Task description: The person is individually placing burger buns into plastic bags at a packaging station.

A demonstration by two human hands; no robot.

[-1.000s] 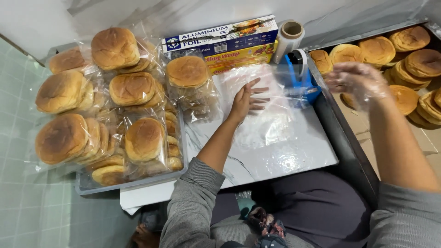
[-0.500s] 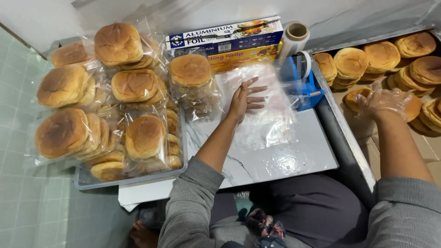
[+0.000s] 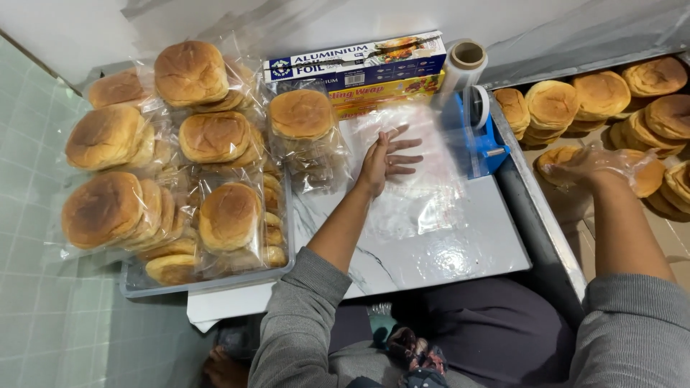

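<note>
Left hand (image 3: 386, 159): one, bare, fingers spread apart, laid flat on the clear bag, gripping nothing.
Right hand (image 3: 586, 167): one, sheathed in a thin crinkled plastic glove, grip curled over a loose bun; whether clamped shut cannot be told.
Clear bag (image 3: 417, 176): one, thin, glossy, wrinkled film, lying flat at the middle of the bench, just near of the boxes.
Loose bun (image 3: 632, 172): one under the gloved hand, round, golden brown, smooth-topped, at the right beyond the bench edge.
Loose bun stacks (image 3: 600, 97): about ten visible tops, round, flat-domed, piled on a brown surface at far right; exact count hidden by the frame edge.
Bagged buns (image 3: 215, 136): roughly seven packs, clear crinkled film over stacked round buns with matt browned crowns, at the left.
Tray (image 3: 208, 282): one, grey, shallow, rectangular, carrying most packs.
Boxes (image 3: 359, 68): two, long card cartons, one blue on top, one yellow beneath, at the far edge.
Film roll (image 3: 460, 68): one, cylindrical, clear wrap on a card core, leaning right of the boxes.
Tape dispenser (image 3: 478, 133): one, blue plastic, with a round white reel, just right of the clear bag.
Bench (image 3: 438, 259): one, white marbled top with grey veining, smooth, metal edge at right.
Sleeves (image 3: 302, 316): two, grey knit.
</note>
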